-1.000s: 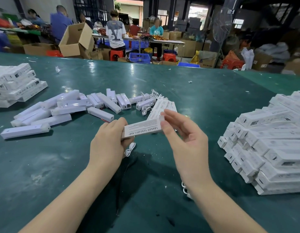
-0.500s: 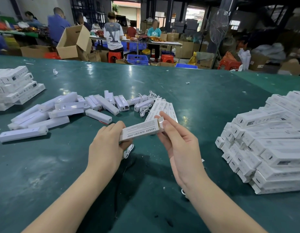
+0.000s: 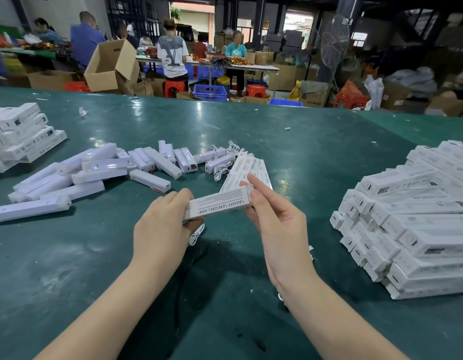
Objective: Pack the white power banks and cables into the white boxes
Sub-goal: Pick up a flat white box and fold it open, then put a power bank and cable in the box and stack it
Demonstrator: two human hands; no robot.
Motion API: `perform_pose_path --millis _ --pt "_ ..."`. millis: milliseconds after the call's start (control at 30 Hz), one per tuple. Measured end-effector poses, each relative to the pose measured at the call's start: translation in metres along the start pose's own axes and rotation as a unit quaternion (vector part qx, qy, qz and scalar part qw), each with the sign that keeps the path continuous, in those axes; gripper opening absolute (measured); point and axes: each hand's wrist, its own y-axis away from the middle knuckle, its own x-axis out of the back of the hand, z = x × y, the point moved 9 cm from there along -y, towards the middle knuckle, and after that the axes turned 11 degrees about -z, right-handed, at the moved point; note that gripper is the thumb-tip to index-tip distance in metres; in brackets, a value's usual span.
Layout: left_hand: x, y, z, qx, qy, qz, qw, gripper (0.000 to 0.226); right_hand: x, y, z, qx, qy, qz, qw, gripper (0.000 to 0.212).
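Change: since a second ago the right hand (image 3: 278,224) has closed in on the box end; its fingers, then spread loose beside the flap, now pinch it, and the box sits slightly higher.
Left grip: the left hand (image 3: 161,227) is clenched around the near-left end of the white box (image 3: 217,206), knuckles up, thumb hidden beneath.
Right grip: thumb and fingertips (image 3: 253,179) grasp the far-right end of the same box at its end flap.
Held box: long and narrow, lifted clear of the green counter (image 3: 69,268), tilted so its right end is higher; printed "SMART SENSOR LAMP", upside down to the wearer.
Just below the grip: a coiled white cable (image 3: 196,233) lies on the counter under the left hand's edge.
Just beyond the grip: a fan of flat unfolded boxes (image 3: 251,167) lies behind the right fingertips, with more white cables (image 3: 225,155) touching its far-left side.
Left of the grip: loose white power banks (image 3: 95,172) are scattered in a row across the counter.
Right of the grip: a large pile of packed boxes (image 3: 420,224), well apart from the hands.
Far left: a smaller stack of boxes (image 3: 19,136) at the frame edge.
Farthest: workers at tables (image 3: 173,53) among cardboard cartons (image 3: 109,66).
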Motion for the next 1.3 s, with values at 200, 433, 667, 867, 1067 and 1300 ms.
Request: perform_pose_path --millis 200,433,667,867,1067,1300 --pt "-0.002 0.001 0.000 0.012 0.004 -0.008 1.000 0.025 -0.009 0.005 0.003 0.010 0.057 -0.020 0.998 0.024" --pt "0.001 0.004 0.009 -0.006 0.027 -0.021 0.999 0.022 -0.032 0.010 -0.007 0.083 0.149 -0.119 0.978 0.052" --pt "0.006 0.018 0.057 -0.245 0.194 -0.002 0.950 0.049 -0.018 -0.003 0.029 -0.104 0.004 -0.116 0.988 0.057" --pt "0.010 0.028 0.069 -0.326 0.145 0.031 0.934 0.059 0.004 -0.002 -0.012 0.025 -0.085 0.027 0.996 0.022" --pt "-0.003 0.020 0.060 -0.284 0.151 -0.001 0.947 0.047 0.078 0.000 -0.042 0.043 -0.231 0.235 0.943 0.028" --pt "-0.015 0.018 0.058 -0.280 0.164 -0.031 0.945 0.050 0.097 -0.004 -0.047 0.054 -0.327 0.273 0.903 0.045"
